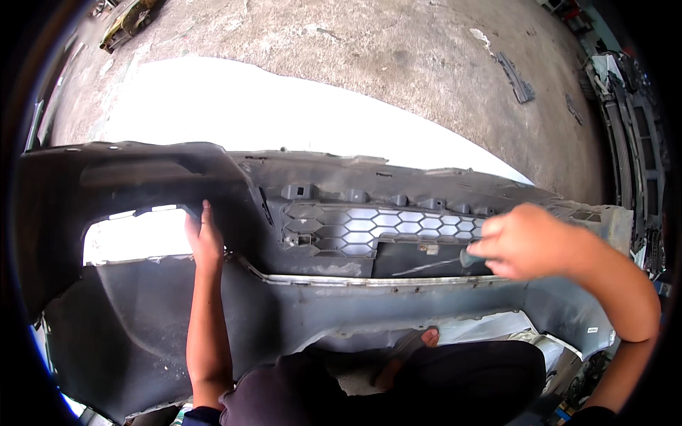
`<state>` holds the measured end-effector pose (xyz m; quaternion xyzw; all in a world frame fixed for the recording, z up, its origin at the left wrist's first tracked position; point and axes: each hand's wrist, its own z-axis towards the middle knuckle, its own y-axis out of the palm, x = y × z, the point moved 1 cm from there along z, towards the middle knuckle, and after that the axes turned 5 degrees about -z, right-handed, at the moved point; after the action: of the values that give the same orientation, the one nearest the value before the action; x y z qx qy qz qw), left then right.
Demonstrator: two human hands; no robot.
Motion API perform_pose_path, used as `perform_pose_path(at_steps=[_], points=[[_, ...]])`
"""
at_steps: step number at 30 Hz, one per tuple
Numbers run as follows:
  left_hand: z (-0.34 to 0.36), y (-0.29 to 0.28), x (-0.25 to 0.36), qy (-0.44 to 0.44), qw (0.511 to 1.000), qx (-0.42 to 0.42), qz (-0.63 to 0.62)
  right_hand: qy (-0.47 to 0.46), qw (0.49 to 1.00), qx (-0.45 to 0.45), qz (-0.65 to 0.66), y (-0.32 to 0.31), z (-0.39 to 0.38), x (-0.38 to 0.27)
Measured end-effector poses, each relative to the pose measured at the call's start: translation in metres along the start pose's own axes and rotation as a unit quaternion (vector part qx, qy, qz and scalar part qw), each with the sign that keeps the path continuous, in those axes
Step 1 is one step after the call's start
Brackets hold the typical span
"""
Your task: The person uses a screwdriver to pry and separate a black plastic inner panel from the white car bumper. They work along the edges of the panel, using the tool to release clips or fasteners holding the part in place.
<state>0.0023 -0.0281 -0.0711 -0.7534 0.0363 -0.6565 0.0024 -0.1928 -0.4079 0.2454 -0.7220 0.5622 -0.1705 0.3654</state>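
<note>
A large black car bumper [298, 302] lies in front of me, with its hollow inner side facing up. My left hand [204, 238] grips the rim of a cut-out on its left part, thumb lying along the plastic and the other fingers hidden beyond the rim. In my right hand [529, 245] is a screwdriver [469, 258] with a dark greenish handle. Its thin shaft points left, over a dark flat panel beside the honeycomb grille [398, 224]. Whether the tip touches the bumper I cannot tell.
A white sheet [213, 99] extends beyond the bumper on the rough concrete floor [398, 50]. Dark loose parts [515, 78] lie at the far right. Car parts, one like a radiator [625, 153], stand along the right edge. My legs [469, 376] and a bare foot are close below the bumper.
</note>
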Motion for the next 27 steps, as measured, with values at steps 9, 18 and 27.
perform_pose_path(at_steps=[9,18,27], points=[[-0.001,-0.005,0.009,-0.016,1.0,0.001,0.022,0.152,0.985,0.072,-0.028,-0.048,-0.003,0.011],[0.002,-0.003,0.01,-0.002,0.999,0.004,0.048,0.154,0.982,0.112,-0.002,-0.031,0.01,0.033],[0.003,-0.007,0.004,0.018,0.999,0.01,0.038,0.139,0.988,0.072,-0.01,-0.045,0.024,0.036]])
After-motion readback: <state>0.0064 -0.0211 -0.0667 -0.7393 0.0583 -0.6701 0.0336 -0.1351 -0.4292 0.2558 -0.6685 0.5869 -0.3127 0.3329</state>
